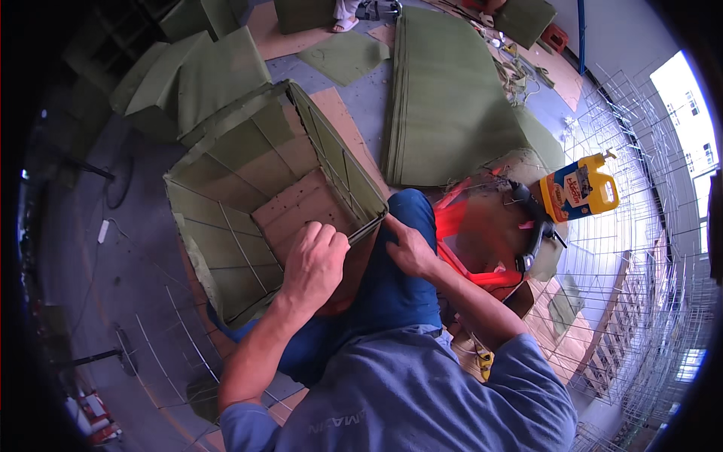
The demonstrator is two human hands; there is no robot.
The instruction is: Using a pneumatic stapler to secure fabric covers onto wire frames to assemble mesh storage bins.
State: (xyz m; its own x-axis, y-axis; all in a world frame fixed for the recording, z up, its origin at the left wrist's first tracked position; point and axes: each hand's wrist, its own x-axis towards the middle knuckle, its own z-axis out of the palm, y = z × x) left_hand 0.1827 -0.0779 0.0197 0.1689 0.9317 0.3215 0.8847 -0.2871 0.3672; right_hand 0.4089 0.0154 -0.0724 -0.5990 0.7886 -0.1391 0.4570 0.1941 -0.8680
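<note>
A large open box of green sheet material over a wire frame (pixel 226 169) is tilted in front of me, against my legs. Its open side faces up towards me, and thin wires run along the inner walls. My right hand (pixel 410 247) grips the rim at the box's near right corner, by my knee. Over the near rim, just left of that corner, my left hand (pixel 315 260) is closed with its fingers curled together. What the left fingers hold, if anything, is hidden behind the knuckles.
Stacked green sheets (pixel 452 105) lie ahead. On my right are a red plastic stool (pixel 486 277), a yellow jug (pixel 580 188) and many wire grids (pixel 640 301). More green boxes (pixel 203 79) stand at far left. Another person's foot (pixel 346 24) shows at the top.
</note>
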